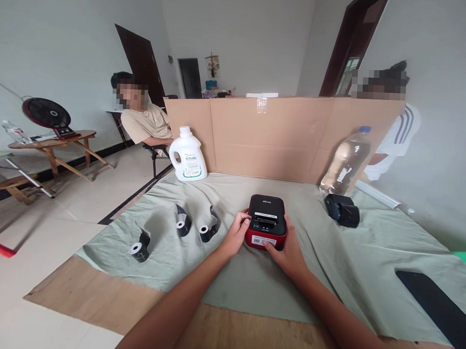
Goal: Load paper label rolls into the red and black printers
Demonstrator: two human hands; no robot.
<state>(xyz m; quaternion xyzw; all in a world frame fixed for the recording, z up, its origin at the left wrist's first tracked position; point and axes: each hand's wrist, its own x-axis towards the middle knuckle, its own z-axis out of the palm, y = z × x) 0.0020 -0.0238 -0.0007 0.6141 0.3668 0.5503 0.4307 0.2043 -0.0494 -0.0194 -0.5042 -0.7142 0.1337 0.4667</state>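
A small label printer (267,222) with a black lid and a red base sits in the middle of the cloth. A dark slot crosses its top, and a white sticker is on its front. My left hand (236,231) is closed against the printer's left side, fingertips at the lid's edge. Around the right side wraps my right hand (289,251), its thumb on the front sticker; its other fingers are partly hidden. Left of my hands lie a black label roll (139,251), a second roll (183,227) and a third roll (205,232), each with a loose tail.
A cardboard panel (265,140) stands behind the green cloth (228,285). Before it are a white detergent jug (189,160) and a clear bottle (347,161). At right lie a black device (341,210) and a dark flat object (432,301). Two people are beyond the panel.
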